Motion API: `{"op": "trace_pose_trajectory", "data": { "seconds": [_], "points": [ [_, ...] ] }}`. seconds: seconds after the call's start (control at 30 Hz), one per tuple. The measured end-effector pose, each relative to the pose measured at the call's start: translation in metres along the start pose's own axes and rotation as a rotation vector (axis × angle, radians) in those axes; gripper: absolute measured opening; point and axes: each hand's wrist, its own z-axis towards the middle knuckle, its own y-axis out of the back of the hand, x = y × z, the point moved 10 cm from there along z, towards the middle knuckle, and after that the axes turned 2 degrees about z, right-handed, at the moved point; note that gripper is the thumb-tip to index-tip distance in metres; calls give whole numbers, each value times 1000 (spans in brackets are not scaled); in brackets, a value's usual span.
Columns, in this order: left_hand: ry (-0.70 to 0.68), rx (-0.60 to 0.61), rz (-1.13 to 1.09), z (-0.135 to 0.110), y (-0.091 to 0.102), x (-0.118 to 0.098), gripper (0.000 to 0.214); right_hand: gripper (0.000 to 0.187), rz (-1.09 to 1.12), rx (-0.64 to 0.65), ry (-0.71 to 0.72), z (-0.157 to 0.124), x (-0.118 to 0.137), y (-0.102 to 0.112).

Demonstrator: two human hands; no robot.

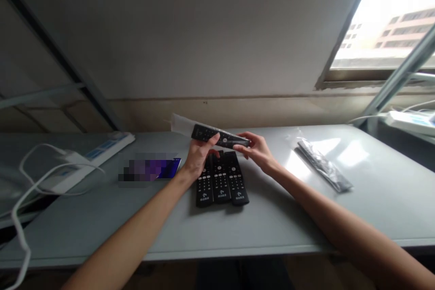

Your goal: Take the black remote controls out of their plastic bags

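Observation:
A black remote control (217,136) is held above the table between both hands, half inside a clear plastic sleeve (180,123) that trails off to the left. My left hand (199,156) grips its left part with the thumb on top. My right hand (257,150) pinches its right end. Beneath them, three black remotes (221,183) lie side by side on the grey table (272,217), buttons up.
A bagged remote in clear plastic (322,165) lies at the right of the table. A phone (166,168) sits left of the hands. A power strip (102,149) and white cables (34,176) lie at far left. A window is at upper right.

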Motion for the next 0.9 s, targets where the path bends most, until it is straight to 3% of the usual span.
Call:
{"op": "trace_pose_trajectory", "data": {
  "seconds": [0.07,0.17,0.27,0.37,0.6,0.8,0.9],
  "points": [
    [25,-51,-39,1,6,2,43,51,195,-37,-135,-2,-21,10],
    [66,-37,-92,3,8,4,51,50,371,-125,-224,-7,-34,25],
    [114,16,-126,6,8,8,57,46,421,-270,-216,-8,-37,47],
    [180,-30,-133,8,17,17,50,45,386,-386,-144,-6,-29,68],
    [243,-54,-206,8,15,23,41,50,-47,-537,87,-16,30,91],
    [262,39,-207,8,7,22,36,52,-632,-607,386,-36,95,87],
    [275,32,-213,8,9,22,33,54,-616,-626,379,-37,96,90]
  ]
}}
